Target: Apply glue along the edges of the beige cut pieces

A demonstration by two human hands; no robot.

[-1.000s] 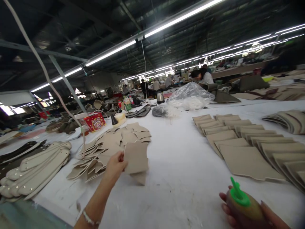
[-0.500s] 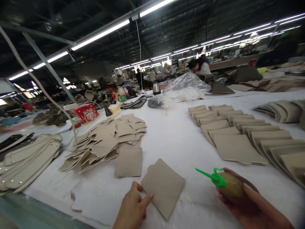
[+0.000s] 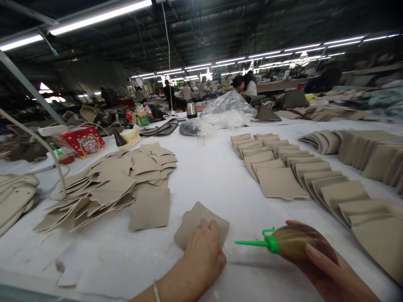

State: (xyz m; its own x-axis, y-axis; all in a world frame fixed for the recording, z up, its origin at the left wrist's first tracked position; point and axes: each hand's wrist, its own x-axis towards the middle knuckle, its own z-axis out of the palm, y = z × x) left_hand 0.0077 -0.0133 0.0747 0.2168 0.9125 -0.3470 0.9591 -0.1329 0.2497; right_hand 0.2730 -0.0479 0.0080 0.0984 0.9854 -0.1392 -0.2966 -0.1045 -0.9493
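A flat beige leather-like piece lies on the white table in front of me. My left hand reaches across it, fingers curled and closed at its right and lower edge. The fingertips are partly hidden behind the hand. In my right hand is a squeeze bottle holding a yellow-brown liquid. The bottle lies on its side in my grasp. Its thin green nozzle points left, to the right of the piece and apart from it. A single similar piece rests left of my left hand.
A loose pile of beige pieces lies left. Overlapping rows of pieces extend along the right. A red box and a hanging cable are at far left. A plastic bag and a metal kettle stand behind.
My left hand has moved from the piece's left edge across to its right side and its fingers have curled. The bottle's nozzle has come nearer the piece. The view has turned right.
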